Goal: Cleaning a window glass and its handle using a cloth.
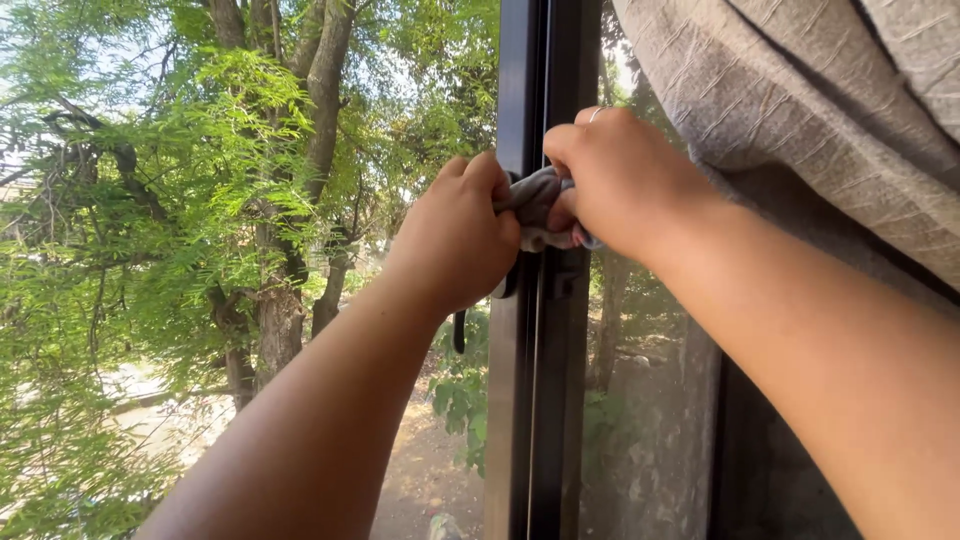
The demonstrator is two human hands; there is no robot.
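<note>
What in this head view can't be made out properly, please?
- Grey cloth: mostly hidden between the left hand and right hand.
- Window handle: only its dark lower tip shows below the left hand.
- Black window frame: cut off by the top and bottom edges.
- Curtain: cut off by the top and right edges.

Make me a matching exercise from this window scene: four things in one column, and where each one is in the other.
1. cloth
2. curtain
3. tree
4. window frame

a. outside, left
b. gathered at upper right
c. gripped between left hand and right hand
d. dark upright bar in the middle

Pairs: 1-c, 2-b, 3-a, 4-d
</note>
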